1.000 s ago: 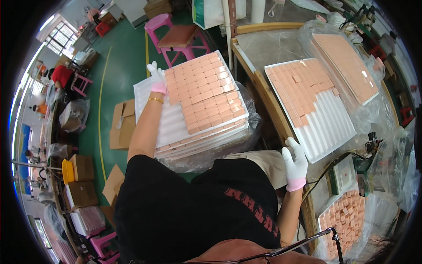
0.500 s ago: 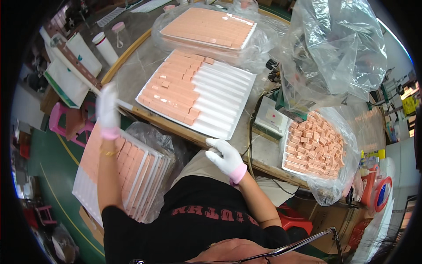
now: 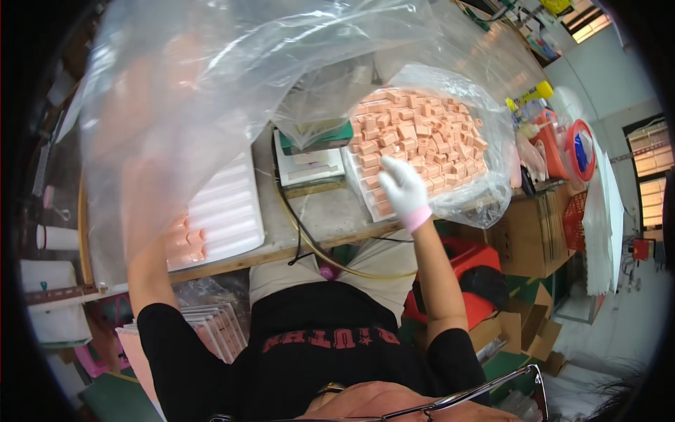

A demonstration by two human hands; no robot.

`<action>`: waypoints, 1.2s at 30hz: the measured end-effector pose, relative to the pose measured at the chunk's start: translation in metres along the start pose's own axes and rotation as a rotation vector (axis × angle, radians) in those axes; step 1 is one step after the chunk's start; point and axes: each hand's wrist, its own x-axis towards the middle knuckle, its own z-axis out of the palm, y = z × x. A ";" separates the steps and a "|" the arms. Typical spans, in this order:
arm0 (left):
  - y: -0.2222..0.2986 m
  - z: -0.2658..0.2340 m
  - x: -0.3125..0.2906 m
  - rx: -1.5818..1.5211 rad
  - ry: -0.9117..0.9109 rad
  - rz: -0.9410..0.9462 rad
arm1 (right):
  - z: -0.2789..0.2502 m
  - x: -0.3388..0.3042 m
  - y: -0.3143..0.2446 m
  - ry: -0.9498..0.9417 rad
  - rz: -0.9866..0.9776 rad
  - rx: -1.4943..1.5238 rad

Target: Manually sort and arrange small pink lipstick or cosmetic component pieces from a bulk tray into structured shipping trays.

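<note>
Right hand (image 3: 404,188) moved to peach blocks (image 3: 426,133), red-lettered shirt (image 3: 302,367)

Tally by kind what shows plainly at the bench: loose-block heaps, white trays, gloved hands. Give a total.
Loose-block heap: 1
White trays: 2 (heap tray, ribbed tray); clear plastic may hide more
Gloved hands: 1 (right hand); the left cannot be made out
Total: 4

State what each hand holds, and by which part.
Cannot be told: clear plastic sheeting hides the left hand; the white-gloved right hand is by heaped peach rectangular blocks, grip unclear.
</note>
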 end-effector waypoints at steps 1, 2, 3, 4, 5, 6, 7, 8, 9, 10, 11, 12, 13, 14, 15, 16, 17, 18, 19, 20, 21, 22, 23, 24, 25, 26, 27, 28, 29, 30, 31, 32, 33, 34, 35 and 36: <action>0.003 -0.011 0.000 -0.005 -0.007 0.011 | -0.007 0.015 0.003 0.055 -0.084 -0.085; 0.011 -0.023 0.002 -0.154 0.026 0.046 | -0.013 0.025 0.019 0.075 -0.154 -0.247; 0.015 -0.028 0.002 -0.299 0.060 0.072 | -0.013 0.039 0.023 0.100 -0.205 -0.301; 0.016 -0.027 0.001 -0.299 0.059 0.069 | -0.013 0.053 0.024 0.124 -0.260 -0.350; 0.021 -0.023 0.003 -0.285 0.051 0.043 | -0.013 0.065 0.024 0.125 -0.255 -0.355; 0.020 -0.020 -0.002 -0.259 0.044 0.002 | -0.005 0.079 0.019 0.121 -0.275 -0.427; 0.019 -0.016 -0.008 -0.232 0.038 -0.042 | 0.003 0.091 0.015 0.119 -0.295 -0.495; 0.023 -0.008 -0.008 -0.214 0.032 -0.071 | 0.007 0.098 0.013 0.120 -0.294 -0.496; 0.026 0.001 -0.008 -0.195 0.025 -0.100 | 0.012 0.103 0.011 -0.003 -0.216 -0.662; 0.030 0.009 -0.021 -0.551 0.128 -0.069 | 0.024 0.112 0.005 -0.129 -0.159 -0.790; 0.064 0.025 -0.013 -0.952 0.221 0.007 | 0.025 0.110 0.019 -0.176 -0.151 -0.882; 0.108 -0.024 -0.014 -0.884 0.230 0.051 | 0.026 0.106 0.028 -0.184 -0.145 -0.879; 0.146 -0.079 -0.022 -0.810 0.245 0.089 | 0.026 0.104 0.032 -0.135 -0.148 -0.769; 0.148 -0.088 -0.035 -1.174 -0.116 -0.029 | 0.029 0.105 0.029 -0.088 -0.169 -0.643; 0.149 -0.091 -0.049 -1.526 -0.494 -0.165 | 0.027 0.100 0.015 -0.090 -0.145 -0.485; 0.165 -0.078 -0.062 -1.854 -0.471 -0.233 | 0.029 0.090 -0.001 -0.107 -0.163 -0.464; 0.191 -0.068 -0.071 -2.188 -0.434 -0.286 | 0.025 0.075 -0.017 -0.185 0.077 0.041; 0.217 -0.097 -0.068 -2.117 -0.468 -0.237 | 0.020 0.060 -0.028 -0.252 0.329 0.536; 0.228 -0.049 -0.073 -2.206 -0.351 0.292 | 0.019 0.046 -0.051 -0.291 0.340 0.686; 0.240 -0.056 -0.074 -2.211 -0.363 0.287 | 0.022 0.031 -0.062 -0.314 0.366 0.830; 0.262 -0.074 -0.074 -2.443 -0.519 0.040 | 0.027 0.018 -0.055 -0.335 0.331 0.772; 0.275 -0.084 -0.074 -2.636 -0.678 -0.243 | 0.031 0.013 -0.058 -0.321 0.185 0.732; 0.279 -0.076 -0.073 -2.737 -0.726 -0.216 | 0.032 0.013 -0.062 -0.288 0.149 0.647; 0.281 -0.070 -0.076 -2.740 -0.735 -0.202 | 0.031 0.013 -0.065 -0.252 0.113 0.560; 0.283 -0.067 -0.081 -2.742 -0.737 -0.219 | 0.030 0.011 -0.067 -0.242 0.110 0.549; 0.286 -0.067 -0.083 -2.739 -0.733 -0.234 | 0.032 0.011 -0.065 -0.207 -0.045 0.463; 0.288 -0.088 -0.084 -2.739 -0.761 -0.158 | 0.030 0.011 -0.064 -0.165 -0.198 0.363; 0.292 -0.082 -0.086 -2.789 -0.770 -0.142 | 0.032 0.011 -0.062 -0.166 -0.182 0.356; 0.294 -0.076 -0.088 -2.816 -0.795 -0.137 | 0.036 0.011 -0.059 -0.154 -0.204 0.370; 0.296 -0.073 -0.089 -2.844 -0.820 -0.138 | 0.039 0.010 -0.054 -0.145 -0.223 0.386; 0.299 -0.072 -0.089 -2.843 -0.826 -0.118 | 0.040 0.011 -0.048 -0.188 -0.171 0.396; 0.301 -0.072 -0.092 -2.903 -0.838 -0.166 | 0.043 0.010 -0.047 -0.187 -0.171 0.396; 0.302 -0.071 -0.095 -2.962 -0.846 -0.220 | 0.048 0.010 -0.046 -0.135 -0.150 0.426; 0.304 -0.071 -0.097 -2.961 -0.843 -0.228 | 0.053 0.009 -0.044 -0.086 -0.129 0.459; 0.309 -0.072 -0.096 -2.945 -0.787 -0.215 | 0.056 0.011 -0.041 -0.147 -0.035 0.471; 0.311 -0.070 -0.097 -2.927 -0.731 -0.203 | 0.058 0.015 -0.038 -0.153 -0.035 0.477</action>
